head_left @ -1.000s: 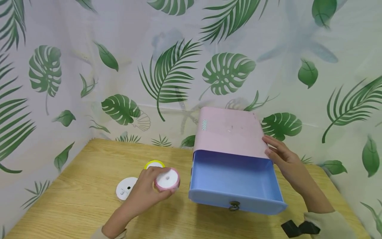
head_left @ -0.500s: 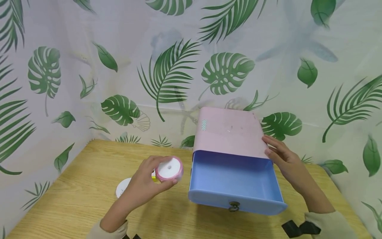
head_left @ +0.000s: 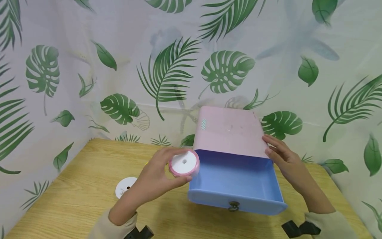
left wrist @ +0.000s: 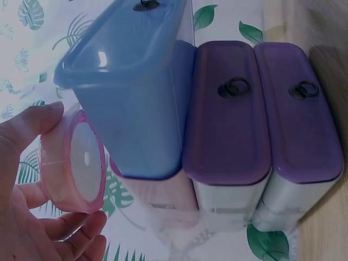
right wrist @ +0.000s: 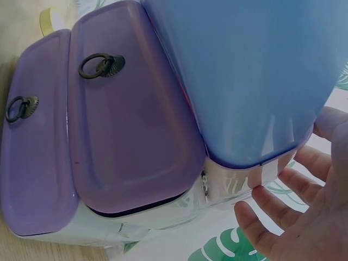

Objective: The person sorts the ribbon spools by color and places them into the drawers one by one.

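Observation:
My left hand (head_left: 152, 177) pinches a roll of pink ribbon (head_left: 184, 162) on a white spool, between thumb and fingers. It is held up at the left edge of a blue drawer (head_left: 235, 177), which is pulled out of a pink-topped cabinet (head_left: 229, 132). In the left wrist view the ribbon roll (left wrist: 81, 163) hangs beside the drawer's wall. My right hand (head_left: 287, 166) rests its fingers on the cabinet's right side, near the front edge. The right wrist view shows these fingers (right wrist: 302, 185) fairly straight against the pink casing.
Below the blue drawer are two purple drawers (left wrist: 231, 125) with ring pulls, both pushed in. A white spool (head_left: 125, 186) lies on the wooden table (head_left: 74, 186) at the left. A yellow-rimmed roll (right wrist: 51, 20) is mostly hidden behind my left hand in the head view.
My left hand has carried the pink ribbon roll up and to the right, from above the table to the drawer's left edge. The right hand and drawer have stayed put.

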### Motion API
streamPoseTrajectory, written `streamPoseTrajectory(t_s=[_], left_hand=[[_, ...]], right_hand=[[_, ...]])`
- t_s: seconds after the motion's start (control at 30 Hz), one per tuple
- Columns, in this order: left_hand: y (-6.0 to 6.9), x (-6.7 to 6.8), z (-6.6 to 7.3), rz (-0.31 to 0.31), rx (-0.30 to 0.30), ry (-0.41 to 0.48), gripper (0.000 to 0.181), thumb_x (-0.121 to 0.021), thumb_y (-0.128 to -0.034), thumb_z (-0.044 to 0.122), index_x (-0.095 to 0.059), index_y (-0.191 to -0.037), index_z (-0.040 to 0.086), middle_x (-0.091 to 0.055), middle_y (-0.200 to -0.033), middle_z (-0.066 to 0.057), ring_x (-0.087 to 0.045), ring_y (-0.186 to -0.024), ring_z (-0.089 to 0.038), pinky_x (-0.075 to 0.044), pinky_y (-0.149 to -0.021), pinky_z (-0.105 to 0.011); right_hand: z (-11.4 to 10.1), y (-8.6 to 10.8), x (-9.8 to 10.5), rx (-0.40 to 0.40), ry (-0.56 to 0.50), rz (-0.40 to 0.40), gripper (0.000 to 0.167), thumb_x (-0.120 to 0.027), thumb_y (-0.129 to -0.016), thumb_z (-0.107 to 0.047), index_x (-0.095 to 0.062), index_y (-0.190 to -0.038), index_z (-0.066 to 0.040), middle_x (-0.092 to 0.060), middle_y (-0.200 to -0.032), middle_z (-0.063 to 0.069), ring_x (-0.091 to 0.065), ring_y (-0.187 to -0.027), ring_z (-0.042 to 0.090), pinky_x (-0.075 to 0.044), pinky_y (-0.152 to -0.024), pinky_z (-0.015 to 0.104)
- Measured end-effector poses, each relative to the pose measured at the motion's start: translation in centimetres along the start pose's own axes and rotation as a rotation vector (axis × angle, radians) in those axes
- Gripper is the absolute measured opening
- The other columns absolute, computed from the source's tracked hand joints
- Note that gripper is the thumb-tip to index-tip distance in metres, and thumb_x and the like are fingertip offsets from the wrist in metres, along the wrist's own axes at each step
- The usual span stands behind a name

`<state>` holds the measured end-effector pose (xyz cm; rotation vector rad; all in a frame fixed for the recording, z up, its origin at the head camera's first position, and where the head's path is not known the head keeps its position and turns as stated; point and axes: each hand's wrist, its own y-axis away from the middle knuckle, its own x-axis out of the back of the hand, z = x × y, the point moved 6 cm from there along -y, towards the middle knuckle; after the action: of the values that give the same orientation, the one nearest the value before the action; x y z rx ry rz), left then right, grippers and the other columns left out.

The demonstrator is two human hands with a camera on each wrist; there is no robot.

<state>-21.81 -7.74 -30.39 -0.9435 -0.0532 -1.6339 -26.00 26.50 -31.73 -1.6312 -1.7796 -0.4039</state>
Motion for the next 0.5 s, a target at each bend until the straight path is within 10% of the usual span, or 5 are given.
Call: streamPoseTrajectory(t_s=[0.5], left_hand=[[-0.8,-2.1,2.0,-0.079,-0.033,0.046,0.062,-0.083,-0.0739,0.031,-0.059,-0.13,0.02,-0.057,-0.132,0.0,-0.05,-0.124,-0.018,-0.047,-0.096,-0.039]], right_hand=[[-0.1,0.0,0.0,0.009,-0.001,0.0,0.052,-0.044,-0.103,-0.03,-0.029,-0.153,-0.02,-0.025,-0.159,0.012,-0.04,-0.134,0.045,-0.043,-0.088,0.007]])
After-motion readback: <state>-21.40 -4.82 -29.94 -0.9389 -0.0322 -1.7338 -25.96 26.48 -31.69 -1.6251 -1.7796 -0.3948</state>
